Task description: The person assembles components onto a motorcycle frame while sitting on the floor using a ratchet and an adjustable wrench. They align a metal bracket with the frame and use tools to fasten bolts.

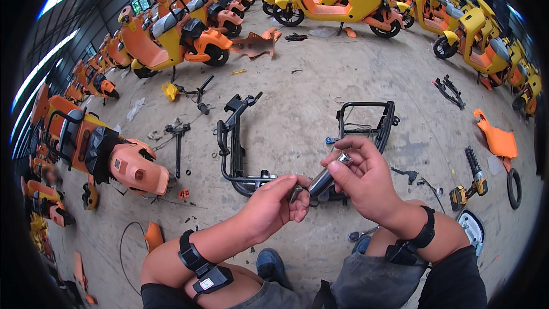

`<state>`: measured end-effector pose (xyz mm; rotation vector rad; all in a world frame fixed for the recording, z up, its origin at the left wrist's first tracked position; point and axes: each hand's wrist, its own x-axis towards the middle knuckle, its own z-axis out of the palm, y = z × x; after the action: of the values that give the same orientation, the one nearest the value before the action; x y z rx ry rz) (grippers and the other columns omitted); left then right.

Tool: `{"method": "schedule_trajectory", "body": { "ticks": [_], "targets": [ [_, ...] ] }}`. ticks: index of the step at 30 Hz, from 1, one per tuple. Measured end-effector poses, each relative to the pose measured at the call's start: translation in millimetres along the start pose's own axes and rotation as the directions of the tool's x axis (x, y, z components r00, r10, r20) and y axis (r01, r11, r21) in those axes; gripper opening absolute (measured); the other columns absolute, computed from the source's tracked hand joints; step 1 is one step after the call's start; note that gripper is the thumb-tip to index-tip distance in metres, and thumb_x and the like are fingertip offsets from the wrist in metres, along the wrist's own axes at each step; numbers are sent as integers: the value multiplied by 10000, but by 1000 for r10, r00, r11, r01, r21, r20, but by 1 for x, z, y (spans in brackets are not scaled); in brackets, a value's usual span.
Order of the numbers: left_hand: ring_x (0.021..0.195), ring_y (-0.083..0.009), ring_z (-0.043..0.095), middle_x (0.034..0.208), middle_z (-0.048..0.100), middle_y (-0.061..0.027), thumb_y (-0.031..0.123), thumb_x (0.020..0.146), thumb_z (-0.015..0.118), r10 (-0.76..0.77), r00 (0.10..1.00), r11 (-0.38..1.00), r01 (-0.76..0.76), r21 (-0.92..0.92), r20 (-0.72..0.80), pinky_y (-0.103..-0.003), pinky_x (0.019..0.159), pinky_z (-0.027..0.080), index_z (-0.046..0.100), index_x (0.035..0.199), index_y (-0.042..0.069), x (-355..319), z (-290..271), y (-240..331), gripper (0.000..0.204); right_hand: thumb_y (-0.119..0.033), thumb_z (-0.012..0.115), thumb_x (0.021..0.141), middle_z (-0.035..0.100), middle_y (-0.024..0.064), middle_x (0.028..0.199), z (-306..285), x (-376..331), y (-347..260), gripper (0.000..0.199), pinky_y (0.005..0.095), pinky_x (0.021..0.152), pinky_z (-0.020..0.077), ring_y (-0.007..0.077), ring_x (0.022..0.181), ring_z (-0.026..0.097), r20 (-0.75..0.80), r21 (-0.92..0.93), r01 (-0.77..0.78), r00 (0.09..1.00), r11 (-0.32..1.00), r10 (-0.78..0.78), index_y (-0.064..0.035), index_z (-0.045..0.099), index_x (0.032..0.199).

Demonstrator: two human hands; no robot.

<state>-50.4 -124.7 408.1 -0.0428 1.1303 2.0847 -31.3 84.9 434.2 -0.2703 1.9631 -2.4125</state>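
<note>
My right hand (366, 180) is closed round a shiny chrome deep socket (323, 182), tilted with its lower end toward my other hand. Pinched in the fingers of my left hand (274, 209) is a small dark metal bolt (295, 194), close beside the socket's lower end. Whether the two touch, I cannot tell. Beyond my hands a black tubular scooter frame (233, 154) lies on the concrete floor, and my right hand hides part of it. A ratchet wrench (355, 235) lies by my foot, below the right forearm.
An orange-and-yellow scooter (137, 166) lies at the left. A cordless drill (459, 197) with a long bit, a black tyre (514, 189) and an orange panel (496, 137) lie to the right. Handlebar parts (178, 143) lie left of the frame. Rows of scooters (337, 0) stand behind.
</note>
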Motion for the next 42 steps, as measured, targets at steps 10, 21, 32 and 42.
{"method": "schedule_trajectory", "body": {
  "ticks": [10, 21, 32, 42],
  "targets": [
    [771, -253, 604, 923, 623, -128, 206, 978, 410, 11, 1000, 1000, -11, 9, -2, -368, 771, 496, 539, 1154, 14, -3, 10, 6, 291, -117, 621, 937, 632, 87, 1066, -4, 0, -5, 366, 219, 661, 481, 65, 812, 558, -56, -35, -34, 998, 999, 32, 2, 426, 1224],
    [942, -289, 616, 1044, 616, -179, 133, 939, 402, 80, 995, 991, -73, -108, 61, -394, 874, 498, 513, 1209, -19, -3, 2, 5, 329, -115, 629, 933, 634, 73, 1029, -2, 0, -4, 357, 210, 646, 476, 59, 781, 555, -71, 7, -18, 997, 1000, 18, 9, 437, 1207],
    [889, -266, 657, 1073, 627, -181, 271, 1031, 410, 72, 997, 993, -71, 90, -8, -374, 845, 523, 444, 1290, -3, -5, 5, 3, 378, -119, 628, 934, 636, 76, 1002, -1, -2, -6, 343, 209, 636, 472, 64, 742, 549, -80, 13, -24, 996, 1000, 25, 4, 443, 1195],
    [580, -138, 484, 694, 537, -21, 338, 1027, 442, 206, 969, 962, -175, 212, -135, -278, 604, 423, 548, 979, 55, -18, 16, 25, 306, -154, 632, 932, 609, 55, 912, -2, 8, 0, 372, 215, 619, 459, 66, 700, 533, -109, -62, -61, 993, 996, 54, 24, 447, 1202]
  ]
}}
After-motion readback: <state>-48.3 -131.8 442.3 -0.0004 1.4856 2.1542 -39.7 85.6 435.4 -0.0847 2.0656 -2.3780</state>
